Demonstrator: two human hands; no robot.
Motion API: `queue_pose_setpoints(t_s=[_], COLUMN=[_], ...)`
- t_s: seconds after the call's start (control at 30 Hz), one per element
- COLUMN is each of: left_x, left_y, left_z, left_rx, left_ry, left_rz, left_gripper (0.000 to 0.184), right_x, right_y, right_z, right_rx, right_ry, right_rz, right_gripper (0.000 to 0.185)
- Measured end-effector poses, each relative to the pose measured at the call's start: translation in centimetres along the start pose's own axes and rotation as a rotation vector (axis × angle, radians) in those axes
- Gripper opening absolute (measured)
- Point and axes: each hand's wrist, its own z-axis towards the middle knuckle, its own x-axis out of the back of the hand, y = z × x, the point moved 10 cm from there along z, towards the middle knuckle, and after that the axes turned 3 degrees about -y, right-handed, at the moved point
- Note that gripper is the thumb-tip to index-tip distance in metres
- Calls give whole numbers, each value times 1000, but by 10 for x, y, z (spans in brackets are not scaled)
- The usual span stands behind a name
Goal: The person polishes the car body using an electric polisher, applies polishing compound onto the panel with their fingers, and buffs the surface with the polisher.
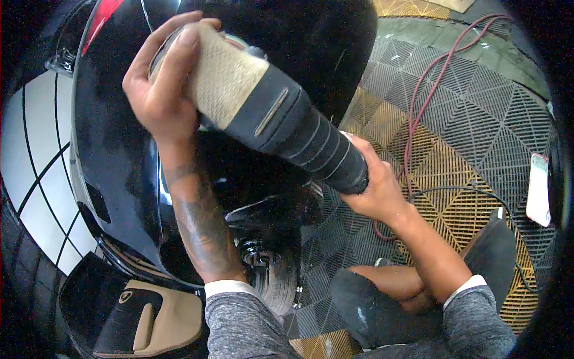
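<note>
A large power tool (287, 128) with a worn light-coloured head cover and a black ribbed body lies diagonally across the upper middle, in front of a glossy black car panel (113, 137). My left hand (164, 84) is wrapped round the head end at the upper left, its fingers curled over the cover. Round the rear end of the black body, my right hand (379, 185) is closed. The tool's working face is turned away and cannot be seen.
A wheel (278, 278) shows below the car body. A beige and black case (173, 317) sits at lower left. A red hose (412, 113) and a black cable (478, 190) cross the tiled grate floor; a phone (539, 190) lies at right. My bent legs are at lower right.
</note>
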Motion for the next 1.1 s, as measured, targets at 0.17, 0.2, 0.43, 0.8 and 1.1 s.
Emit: queue_pose_setpoints(t_s=[0.17,0.2,0.43,0.8,1.1], left_x=[40,47,93,93,-29], left_y=[1,2,2,-12,-19], left_z=[-58,-69,-158,-225,-91], left_rx=[69,67,119,107,-77], left_ry=[183,208,361,543,531], left_rz=[-80,-73,-67,-131,-162], left_gripper=[41,41,46,45,23], right_x=[-31,-40,-87,-66,57], right_y=[3,6,8,33,67], right_z=[-13,-18,-49,-37,3], right_rx=[-54,-88,-123,-161,-293], right_ry=[-133,-177,-344,-502,-351], right_rz=[9,17,39,-173,-240], right_gripper=[81,81,86,75,58])
